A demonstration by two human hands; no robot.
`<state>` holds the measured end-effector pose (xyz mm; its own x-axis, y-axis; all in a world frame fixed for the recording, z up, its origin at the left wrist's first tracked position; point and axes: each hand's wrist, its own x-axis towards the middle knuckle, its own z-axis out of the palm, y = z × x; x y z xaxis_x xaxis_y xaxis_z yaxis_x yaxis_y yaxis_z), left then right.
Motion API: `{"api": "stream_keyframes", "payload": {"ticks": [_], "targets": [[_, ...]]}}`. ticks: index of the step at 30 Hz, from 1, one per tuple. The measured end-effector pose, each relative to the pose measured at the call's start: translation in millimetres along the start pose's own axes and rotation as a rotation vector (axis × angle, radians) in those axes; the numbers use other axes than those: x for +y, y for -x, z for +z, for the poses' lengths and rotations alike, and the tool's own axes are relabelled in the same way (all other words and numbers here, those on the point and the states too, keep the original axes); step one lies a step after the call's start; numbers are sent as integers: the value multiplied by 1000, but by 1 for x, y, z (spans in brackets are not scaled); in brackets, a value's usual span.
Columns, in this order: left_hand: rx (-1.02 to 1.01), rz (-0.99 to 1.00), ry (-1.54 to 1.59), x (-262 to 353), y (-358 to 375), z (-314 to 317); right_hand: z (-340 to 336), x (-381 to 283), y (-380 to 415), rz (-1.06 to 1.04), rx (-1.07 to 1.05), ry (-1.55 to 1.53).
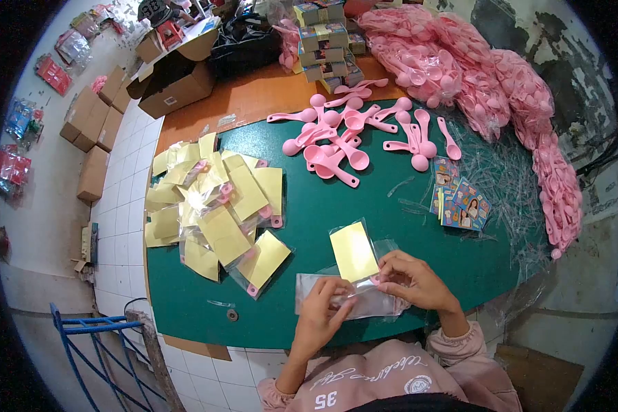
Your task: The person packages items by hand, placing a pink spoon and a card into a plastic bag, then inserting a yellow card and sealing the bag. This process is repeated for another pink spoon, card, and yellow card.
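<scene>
In front of me on the green table lies a clear plastic packet (354, 252) with a pale yellow card in it. A bit of pink shows at its lower end. My right hand (415, 280) pinches that lower right corner. My left hand (325, 307) is at the packet's lower left, thumb and fingers apart, over a stack of flat clear plastic bags (374, 303). Further left is a heap of filled packets (226, 233) with yellow cards and pink handle ends. Loose pink measuring spoons (329, 154) lie beyond my hands.
Printed cards (463, 206) lie to the right, beside scattered clear plastic strips (501, 178). Bagged pink spoons (460, 75) pile along the wall. Bundled card stacks (323, 48) and an open cardboard box (175, 89) stand at the back. A blue metal frame (103, 329) is at lower left.
</scene>
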<state>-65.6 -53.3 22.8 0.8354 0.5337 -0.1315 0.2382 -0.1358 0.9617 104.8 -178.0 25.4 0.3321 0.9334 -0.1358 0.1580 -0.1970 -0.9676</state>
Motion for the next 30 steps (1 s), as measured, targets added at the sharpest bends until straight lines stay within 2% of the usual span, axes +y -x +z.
{"api": "stream_keyframes", "payload": {"ticks": [2,4,6,12,14,18,20,21,23,28,30], "targets": [[-2,27,-100,-3,-3,1,1,7,0,53,9,-47],[24,7,-49,-3,-3,4,4,8,1,108,18,-97],[57,-15,-1,-5,-3,6,12,2,-1,196,127,-262],[155,-145,136,-7,-4,14,22,-7,-4,250,327,-218],[244,-170,200,0,-5,16,24,-8,-5,240,349,-161],[234,-168,213,0,-3,17,28,-7,-5,195,362,-42],[158,-54,46,2,-3,14,30,-6,-5,180,362,-28],[162,-53,46,1,-4,13,31,-5,-5,165,362,-14],[158,68,-170,-1,-5,10,32,-8,-5,123,349,77],[363,121,-425,10,-17,-51,37,-19,-9,-134,360,320],[374,176,-996,-1,-24,-84,37,-22,-9,-136,370,308]]}}
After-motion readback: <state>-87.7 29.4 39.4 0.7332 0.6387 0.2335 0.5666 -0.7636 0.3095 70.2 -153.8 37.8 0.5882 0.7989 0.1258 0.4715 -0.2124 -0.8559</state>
